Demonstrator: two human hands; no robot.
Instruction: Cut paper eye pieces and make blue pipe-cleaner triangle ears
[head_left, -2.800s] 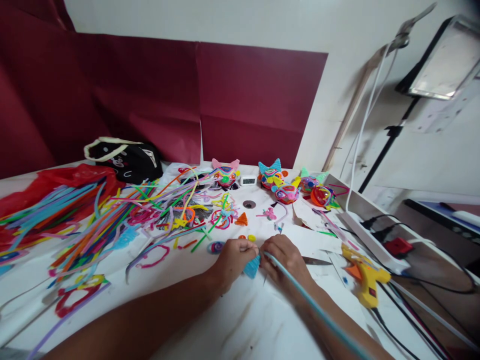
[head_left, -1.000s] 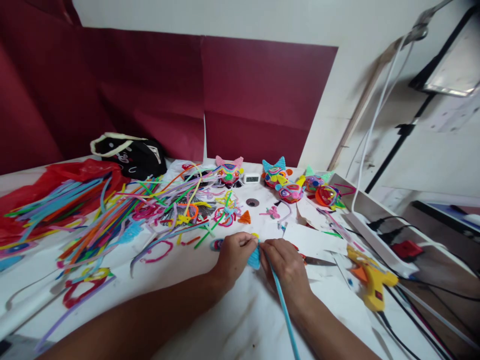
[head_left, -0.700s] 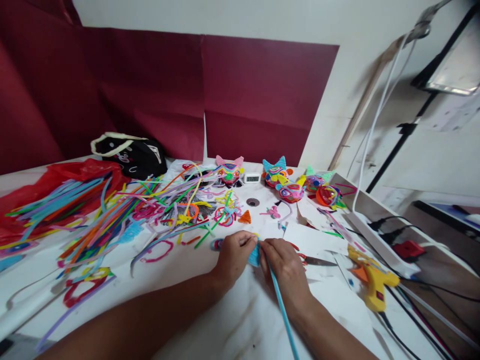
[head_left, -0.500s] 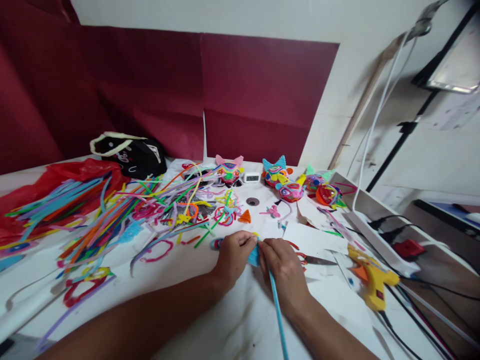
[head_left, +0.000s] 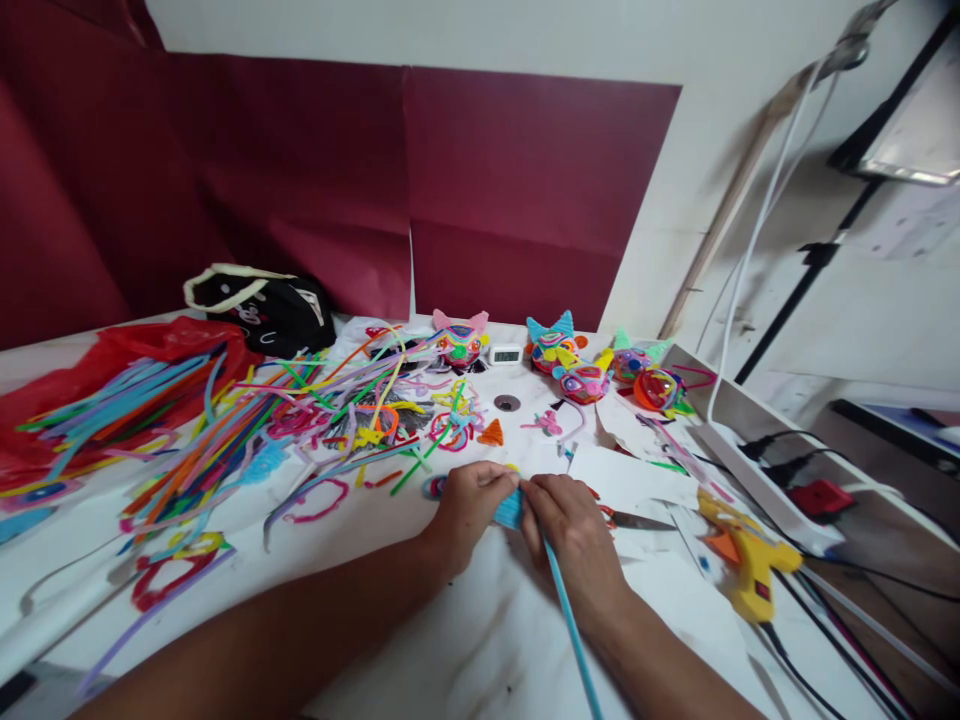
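Between my two hands is a small flat blue piece (head_left: 508, 510) that looks made of pipe cleaner laid in rows. My left hand (head_left: 474, 505) pinches its left side with thumb and forefinger. At its right edge, the closed fingers of my right hand (head_left: 568, 520) grip a light blue pipe cleaner (head_left: 568, 615), whose long free end trails down toward the front. The fingertips of both hands nearly meet. A round coil of coloured pipe cleaner (head_left: 433, 487) lies just left of my left hand. Scissors (head_left: 637, 522) with orange handles rest beside my right hand, the handles partly hidden.
Loose pipe cleaners (head_left: 199, 430) and a red plastic bag (head_left: 135, 350) cover the left side. Several decorated cat-like heads (head_left: 585, 380) stand at the back near a small digital clock (head_left: 505, 354). A yellow glue gun (head_left: 754, 560) and a power strip (head_left: 772, 490) lie at right.
The free end of the light blue pipe cleaner has swung slightly to the right. Both hands keep nearly the same place and hold, and the view has shifted a little.
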